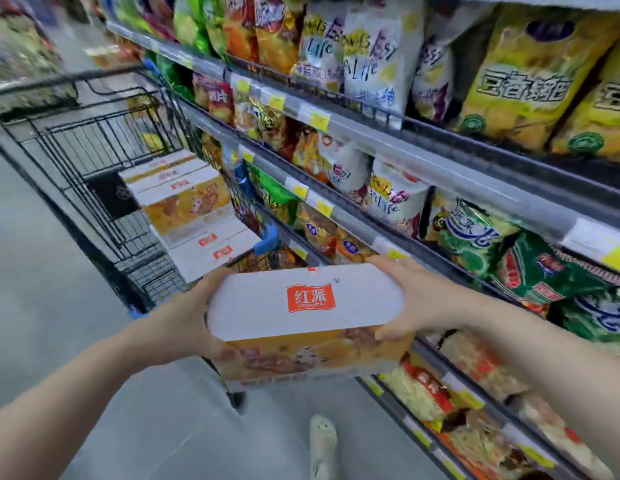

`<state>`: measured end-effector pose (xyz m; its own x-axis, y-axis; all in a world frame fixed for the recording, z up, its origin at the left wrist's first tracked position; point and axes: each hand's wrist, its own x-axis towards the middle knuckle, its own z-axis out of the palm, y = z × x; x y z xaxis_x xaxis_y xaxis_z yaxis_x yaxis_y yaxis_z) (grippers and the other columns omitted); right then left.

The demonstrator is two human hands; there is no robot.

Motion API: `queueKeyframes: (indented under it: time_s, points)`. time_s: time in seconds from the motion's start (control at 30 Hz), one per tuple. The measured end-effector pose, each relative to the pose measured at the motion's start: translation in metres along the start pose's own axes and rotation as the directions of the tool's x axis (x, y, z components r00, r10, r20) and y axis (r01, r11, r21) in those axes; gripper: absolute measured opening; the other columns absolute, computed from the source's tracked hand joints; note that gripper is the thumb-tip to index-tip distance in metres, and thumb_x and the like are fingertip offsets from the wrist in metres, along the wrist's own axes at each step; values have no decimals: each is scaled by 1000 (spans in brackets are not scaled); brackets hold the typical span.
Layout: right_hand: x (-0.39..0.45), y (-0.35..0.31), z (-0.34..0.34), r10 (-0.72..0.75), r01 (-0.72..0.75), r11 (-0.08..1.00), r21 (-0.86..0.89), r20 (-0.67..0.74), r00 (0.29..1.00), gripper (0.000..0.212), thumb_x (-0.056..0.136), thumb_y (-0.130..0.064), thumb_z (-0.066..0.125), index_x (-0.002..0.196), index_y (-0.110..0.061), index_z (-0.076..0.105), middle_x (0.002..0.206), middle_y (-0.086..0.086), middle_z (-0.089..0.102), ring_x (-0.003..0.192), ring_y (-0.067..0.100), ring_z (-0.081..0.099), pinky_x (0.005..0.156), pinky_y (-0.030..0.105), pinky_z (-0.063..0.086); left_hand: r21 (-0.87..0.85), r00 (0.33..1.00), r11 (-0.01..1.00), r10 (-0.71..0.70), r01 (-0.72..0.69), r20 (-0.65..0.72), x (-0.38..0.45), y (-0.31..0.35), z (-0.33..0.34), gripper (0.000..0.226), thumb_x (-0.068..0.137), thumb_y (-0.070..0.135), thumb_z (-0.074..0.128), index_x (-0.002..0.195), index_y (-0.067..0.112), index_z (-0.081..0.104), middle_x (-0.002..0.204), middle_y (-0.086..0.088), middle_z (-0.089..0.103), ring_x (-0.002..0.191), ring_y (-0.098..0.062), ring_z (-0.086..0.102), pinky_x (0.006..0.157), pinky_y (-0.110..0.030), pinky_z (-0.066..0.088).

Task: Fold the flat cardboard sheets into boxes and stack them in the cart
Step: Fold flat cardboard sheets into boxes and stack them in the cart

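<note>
I hold a folded cardboard box (pixel 306 323) in front of me, white on top with a red logo, orange printed sides below. My left hand (pixel 183 320) grips its left end and my right hand (pixel 416 303) grips its right end. The box hangs in the air just behind the near end of the black wire cart (pixel 93 161). Inside the cart lie several folded boxes (pixel 187 209) of the same kind, laid side by side.
Snack shelves (pixel 422 143) packed with bags run along the right, close to the cart and my right arm. Grey floor (pixel 41 306) lies to the left. My foot in a light shoe (pixel 322 445) shows below.
</note>
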<state>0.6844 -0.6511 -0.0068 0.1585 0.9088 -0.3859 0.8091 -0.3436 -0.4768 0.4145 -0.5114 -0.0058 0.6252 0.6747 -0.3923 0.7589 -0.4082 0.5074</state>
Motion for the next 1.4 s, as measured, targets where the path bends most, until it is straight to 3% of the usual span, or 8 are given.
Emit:
queueKeyframes:
  time_s: [0.1,0.2,0.33,0.43,0.57,0.93,1.2,1.4]
  points:
    - [62,-3,-20,-45,45,999,-2,26,999,104,65,-38,78,143,-34,9,140,-4,20,135,14,21,97,22,28,-33,998,998,-52,51,-29,36,-8,-26,118,28,57,62,133,43,11,98,10,53,81,-15,59,70,-27,49]
    - [116,-12,-43,-94,95,995,-11,46,995,112,49,-54,76,141,-35,13,139,-4,23,135,14,22,102,26,29,-53,990,990,-131,128,-60,73,-16,-48,108,53,39,79,137,37,10,90,12,51,68,-7,53,56,-16,44]
    - [181,-21,-68,-152,150,988,22,139,979,103,64,-41,78,143,-32,12,137,-12,23,131,4,17,99,23,29,-77,974,978,-201,194,-100,113,-28,-67,103,63,30,78,138,35,8,88,12,49,70,-2,50,52,-9,38]
    - [222,-31,-77,-164,169,986,-12,172,971,114,52,-54,76,143,-37,9,150,-7,11,140,13,9,111,38,26,-125,966,965,-243,231,-93,134,-38,-79,98,65,25,77,136,37,11,83,16,47,59,-3,48,43,-13,41]
    - [271,-52,-84,-183,193,981,-23,225,957,106,69,-34,77,144,-35,1,148,-7,6,139,15,12,109,34,24,-154,953,952,-282,264,-112,155,-63,-98,100,62,27,79,136,35,13,88,20,47,72,-1,52,56,-11,43]
    - [412,-115,-71,-173,195,980,-44,310,935,110,68,-39,77,144,-38,-2,154,-6,-7,143,17,2,111,40,24,-261,935,909,-350,324,-58,225,-149,-162,104,65,21,79,139,29,7,88,23,44,75,6,49,59,-9,41]
    - [513,-137,-44,-180,234,966,-108,366,913,109,64,-38,78,144,-33,4,143,-1,15,134,21,25,106,39,35,-297,928,893,-369,340,-49,282,-204,-181,105,61,22,81,137,24,8,83,25,42,67,8,46,53,-9,42]
    - [561,-137,-31,-205,286,897,-338,257,945,107,60,-48,76,142,-31,9,132,4,27,127,28,21,109,40,21,-374,915,865,-393,334,-91,319,-233,-166,103,60,16,82,129,35,8,88,20,45,71,3,50,52,-10,46]
